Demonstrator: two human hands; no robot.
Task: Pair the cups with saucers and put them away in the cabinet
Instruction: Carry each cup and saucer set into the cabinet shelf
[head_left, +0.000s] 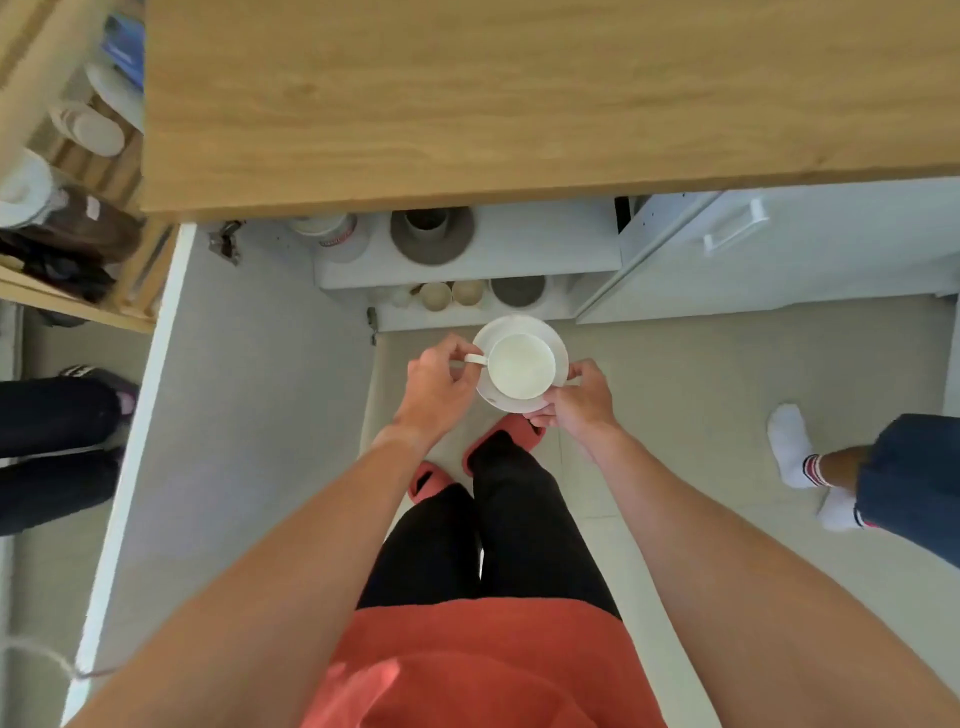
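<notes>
**Desk:** What does the head camera show?

**Operator:** I am looking straight down past the wooden table (467, 104) at an open white cabinet (467, 249). My left hand (436, 387) is closed, pinching the handle of a white cup (521, 365). My right hand (579, 397) is curled under the near rim of the saucer (524, 325), gripping it. The cup sits on the saucer, the pair held in the air above the floor, just in front of the cabinet's lower shelf (467, 314).

**Desk:** Where should it go?

**Operator:** Small cups (436, 295) and a grey bowl (518, 290) already fill that lower shelf, so I judge a free spot must be picked first. I would keep the saucer level, steady the cup by its handle, lower both together, and let go only once the saucer rests flat.
</notes>
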